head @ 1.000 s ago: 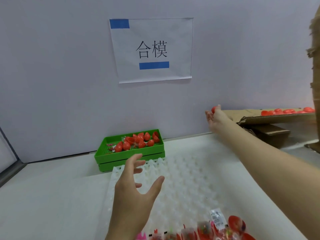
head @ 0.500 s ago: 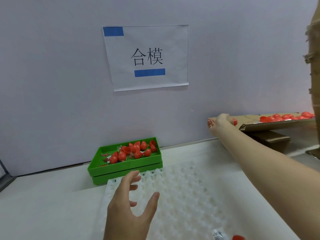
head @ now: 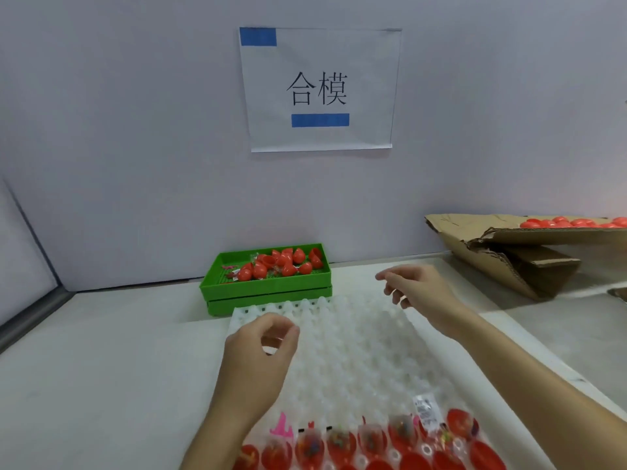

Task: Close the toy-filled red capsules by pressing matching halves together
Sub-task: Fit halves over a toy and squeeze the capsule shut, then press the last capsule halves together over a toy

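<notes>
Right, down at the near edge, a row of open red capsule halves sits in the pockets of the white dimpled tray, each one loaded with a small bagged toy. A pink toy piece pokes up at the left end of the row, and a little printed label stands up near the right end.

Moving up the tray, the left hand hangs above the empty pockets, thumb and forefinger curled into a loose ring with their tips nearly touching; no capsule is visible between them. Further out and to the right, the right hand reaches over the tray's far corner, fingers loosely bent and spread, palm down, gripping nothing that can be seen.

Beyond the tray's far edge, just touching it or very near, sits a green plastic basket stacked on a second one, holding a heap of red capsules, some closed and some as open halves, with a few toy bags mixed in.

Off to the far right, a torn cardboard box lies against the wall, with more red capsule shells piled along its top flap.

On the wall behind, a paper sign reads 合模, with a blue patch at its top left corner and a blue bar under the characters.
</notes>
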Demonstrator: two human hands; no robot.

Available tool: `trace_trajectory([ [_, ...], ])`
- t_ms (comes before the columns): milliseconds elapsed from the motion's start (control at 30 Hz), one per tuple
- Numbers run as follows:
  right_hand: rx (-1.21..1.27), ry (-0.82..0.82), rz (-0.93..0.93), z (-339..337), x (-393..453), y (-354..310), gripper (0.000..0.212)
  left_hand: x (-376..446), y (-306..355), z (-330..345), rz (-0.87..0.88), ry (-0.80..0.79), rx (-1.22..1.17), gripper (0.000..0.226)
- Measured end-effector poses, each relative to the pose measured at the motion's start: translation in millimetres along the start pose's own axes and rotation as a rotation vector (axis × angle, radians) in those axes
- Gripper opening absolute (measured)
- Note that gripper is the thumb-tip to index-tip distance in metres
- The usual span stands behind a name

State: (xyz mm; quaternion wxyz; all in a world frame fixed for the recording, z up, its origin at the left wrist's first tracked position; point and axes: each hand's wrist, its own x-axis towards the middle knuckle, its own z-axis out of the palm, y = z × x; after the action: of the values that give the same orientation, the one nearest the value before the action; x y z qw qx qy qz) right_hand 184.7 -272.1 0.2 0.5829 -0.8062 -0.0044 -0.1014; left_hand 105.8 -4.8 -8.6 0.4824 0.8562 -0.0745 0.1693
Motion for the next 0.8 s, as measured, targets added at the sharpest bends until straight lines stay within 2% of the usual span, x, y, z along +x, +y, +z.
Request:
trace_trajectory([
  [100,-0.056,0.066,-0.042,7,-26,16,0.023,3,-7,-12,-0.117,0.011,-0.077,0.033],
  [267,0.014,0.237,-0.162,3,-44,28,0.023,10,-17,-30,-0.244,0.103,-0.318,0.038],
  [400,0.179,0.372,-0.036,-5,-49,49,0.024,16,-30,-38,-0.312,0.128,-0.395,0.054],
  [500,0.146,0.316,0.032,-10,-47,58,0.022,15,-36,-41,-0.376,0.138,-0.400,0.062],
  [633,0.127,0.300,0.030,-4,-49,58,0.020,11,-42,-41,-0.424,0.127,-0.399,0.067],
  [800,0.126,0.301,0.018,1,-51,54,0.019,10,-43,-39,-0.397,0.113,-0.356,0.061],
])
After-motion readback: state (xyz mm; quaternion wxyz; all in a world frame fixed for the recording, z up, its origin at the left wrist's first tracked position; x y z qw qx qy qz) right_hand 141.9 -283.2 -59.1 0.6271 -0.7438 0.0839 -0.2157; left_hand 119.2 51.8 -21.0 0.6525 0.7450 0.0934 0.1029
